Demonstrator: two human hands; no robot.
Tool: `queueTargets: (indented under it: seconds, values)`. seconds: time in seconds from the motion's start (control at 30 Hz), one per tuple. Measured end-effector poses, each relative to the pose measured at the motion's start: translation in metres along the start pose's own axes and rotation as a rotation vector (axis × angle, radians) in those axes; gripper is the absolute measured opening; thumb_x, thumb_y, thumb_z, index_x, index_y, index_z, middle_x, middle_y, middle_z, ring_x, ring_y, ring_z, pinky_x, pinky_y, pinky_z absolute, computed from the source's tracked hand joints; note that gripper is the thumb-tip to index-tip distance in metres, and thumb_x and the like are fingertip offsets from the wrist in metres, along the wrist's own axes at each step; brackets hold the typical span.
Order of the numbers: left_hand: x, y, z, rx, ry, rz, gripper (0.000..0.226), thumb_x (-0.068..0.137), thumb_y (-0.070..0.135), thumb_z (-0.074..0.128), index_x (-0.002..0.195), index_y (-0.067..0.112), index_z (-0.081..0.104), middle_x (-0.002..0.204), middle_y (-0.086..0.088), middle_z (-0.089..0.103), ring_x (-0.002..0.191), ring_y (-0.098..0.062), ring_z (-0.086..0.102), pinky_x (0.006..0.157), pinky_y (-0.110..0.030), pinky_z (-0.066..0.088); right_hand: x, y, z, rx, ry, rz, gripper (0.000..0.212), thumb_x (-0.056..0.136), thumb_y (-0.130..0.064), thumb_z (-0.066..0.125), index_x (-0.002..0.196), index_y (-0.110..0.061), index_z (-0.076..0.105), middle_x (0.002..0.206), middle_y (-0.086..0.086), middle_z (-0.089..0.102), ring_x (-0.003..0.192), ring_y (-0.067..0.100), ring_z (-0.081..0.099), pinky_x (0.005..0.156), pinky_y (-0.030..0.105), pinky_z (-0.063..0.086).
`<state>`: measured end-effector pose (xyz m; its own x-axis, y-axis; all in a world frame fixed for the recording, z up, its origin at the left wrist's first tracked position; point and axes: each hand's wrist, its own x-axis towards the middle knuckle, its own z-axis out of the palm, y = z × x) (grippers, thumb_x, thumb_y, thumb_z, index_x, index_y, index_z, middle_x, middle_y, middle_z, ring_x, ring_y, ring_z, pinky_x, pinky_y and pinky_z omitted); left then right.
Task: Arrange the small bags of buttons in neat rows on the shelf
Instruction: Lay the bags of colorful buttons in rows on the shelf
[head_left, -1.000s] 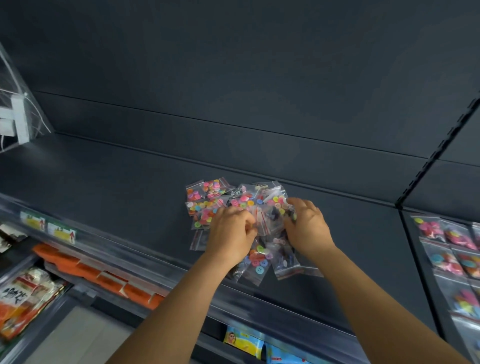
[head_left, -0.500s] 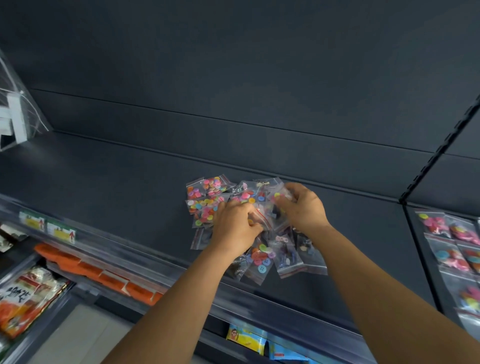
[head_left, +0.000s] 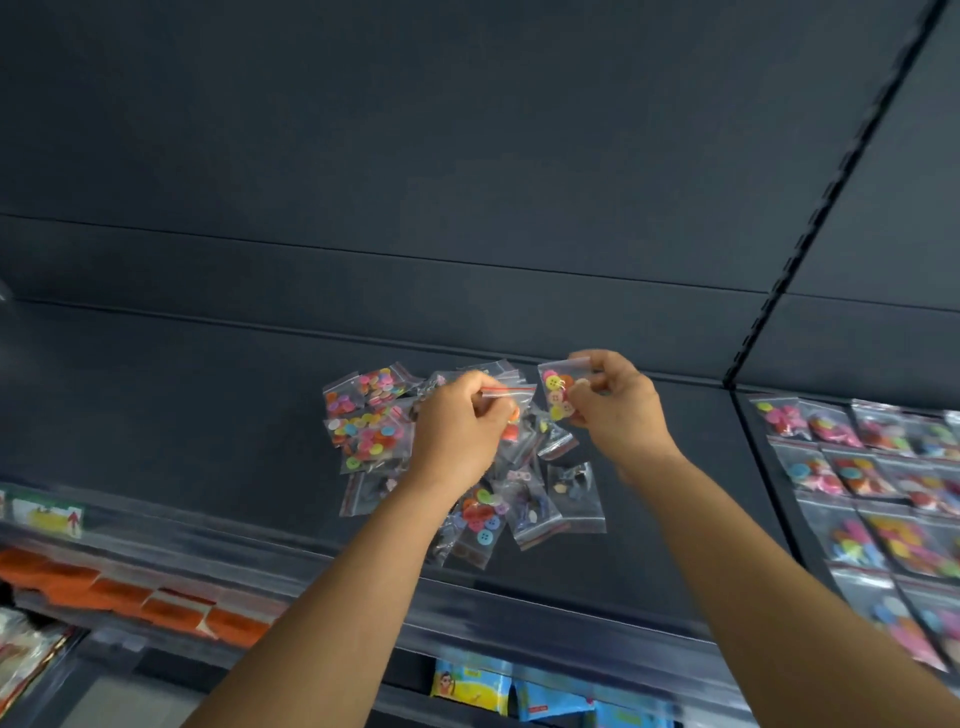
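My right hand (head_left: 618, 410) pinches one bag of yellow and orange buttons (head_left: 558, 397) lifted off the loose pile (head_left: 447, 457) mid-shelf (head_left: 156, 395), my left hand (head_left: 457, 431) grips another bag (head_left: 506, 395) — sorting step; next, I judge, lay it flat in a row.

Right hand (head_left: 618, 410) pinches a clear zip bag of yellow and orange buttons (head_left: 557, 396); left hand (head_left: 457, 434) grips another, seemingly red-striped, clear bag (head_left: 506, 391) over the loose heap of button bags (head_left: 467, 457).

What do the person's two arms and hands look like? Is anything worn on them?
Both forearms are bare as far as the picture shows: no sleeves reach into view. The left hand and the right hand wear no gloves, and no watch, bracelet or ring is visible.
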<state>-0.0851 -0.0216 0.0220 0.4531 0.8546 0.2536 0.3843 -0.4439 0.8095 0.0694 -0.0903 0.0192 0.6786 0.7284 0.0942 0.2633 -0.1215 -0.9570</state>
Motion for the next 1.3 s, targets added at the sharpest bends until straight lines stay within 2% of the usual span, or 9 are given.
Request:
queueTargets:
  seconds: [0.1,0.3,0.43,0.57,0.77,0.93,1.03,1.2,1.3]
  values:
    - [-0.003,0.016,0.018,-0.052,-0.069,-0.01,0.004,0.087,0.021,0.062,0.088,0.019,0.065,0.078,0.009,0.067,0.069,-0.003,0.063,0.06,-0.019,0.049,-0.012,-0.002,-0.021,0.077,0.009,0.001,0.033,0.085,-0.003,0.054,0.094,-0.035,0.059,0.07,-0.008,0.06,0.071,0.014,0.065,0.07,0.034,0.058]
    - [-0.018,0.054,0.065,-0.172,-0.19,-0.002,0.011,0.087,0.019,0.06,0.093,0.023,0.069,0.084,0.009,0.07,0.08,-0.01,0.067,0.072,-0.03,0.056,-0.038,0.001,-0.078,0.102,0.019,-0.047,0.058,0.087,0.005,0.05,0.124,-0.038,0.045,0.079,-0.011,0.066,0.065,0.006,0.061,0.063,0.024,0.054]
    - [-0.034,0.082,0.098,-0.249,-0.284,-0.01,0.013,0.086,0.013,0.061,0.088,0.022,0.071,0.077,0.005,0.073,0.071,-0.013,0.07,0.074,-0.041,0.058,-0.053,0.008,-0.124,0.094,0.077,-0.046,0.041,0.089,-0.007,0.057,0.122,-0.031,0.049,0.074,-0.009,0.07,0.069,0.006,0.065,0.07,0.024,0.053]
    - [-0.055,0.119,0.139,-0.297,-0.363,0.01,0.016,0.087,0.012,0.062,0.083,0.026,0.07,0.071,0.009,0.072,0.062,-0.01,0.07,0.067,-0.03,0.058,-0.065,0.021,-0.177,0.129,0.145,-0.007,0.023,0.089,-0.01,0.06,0.108,-0.022,0.06,0.07,-0.006,0.07,0.062,0.005,0.065,0.063,0.022,0.051]
    - [-0.091,0.176,0.212,-0.27,-0.409,0.024,0.013,0.089,0.025,0.06,0.084,0.027,0.072,0.076,0.009,0.072,0.07,-0.012,0.068,0.065,-0.03,0.055,-0.081,0.052,-0.275,0.08,0.207,0.078,0.033,0.086,-0.003,0.058,0.112,-0.024,0.06,0.078,-0.006,0.071,0.061,0.009,0.06,0.06,0.032,0.053]
    - [-0.114,0.211,0.27,-0.202,-0.418,0.032,0.008,0.088,0.021,0.063,0.091,0.025,0.07,0.083,0.012,0.071,0.074,-0.005,0.066,0.066,-0.02,0.052,-0.088,0.077,-0.35,-0.004,0.237,0.128,0.015,0.083,-0.011,0.064,0.073,-0.021,0.069,0.066,-0.001,0.071,0.055,0.011,0.061,0.056,0.032,0.051]
    - [-0.127,0.222,0.292,-0.114,-0.425,0.061,0.01,0.087,0.019,0.064,0.085,0.029,0.064,0.081,0.017,0.066,0.074,0.001,0.063,0.063,-0.012,0.047,-0.094,0.094,-0.382,-0.062,0.228,0.194,0.016,0.082,-0.008,0.065,0.072,-0.021,0.068,0.067,0.001,0.072,0.057,0.014,0.065,0.06,0.037,0.057]
    - [-0.147,0.221,0.305,0.068,-0.414,0.059,0.005,0.087,0.022,0.064,0.086,0.027,0.064,0.082,0.016,0.064,0.073,-0.001,0.06,0.063,-0.016,0.046,-0.103,0.116,-0.397,-0.196,0.108,0.248,0.009,0.08,-0.01,0.064,0.079,-0.018,0.063,0.067,0.001,0.07,0.059,0.017,0.064,0.059,0.039,0.057]
    - [-0.155,0.222,0.305,0.149,-0.417,0.076,0.008,0.088,0.019,0.062,0.095,0.021,0.067,0.088,0.009,0.068,0.074,-0.007,0.063,0.069,-0.028,0.054,-0.105,0.122,-0.391,-0.251,0.047,0.257,0.01,0.08,-0.014,0.066,0.081,-0.02,0.059,0.072,0.0,0.068,0.058,0.015,0.06,0.053,0.031,0.051]
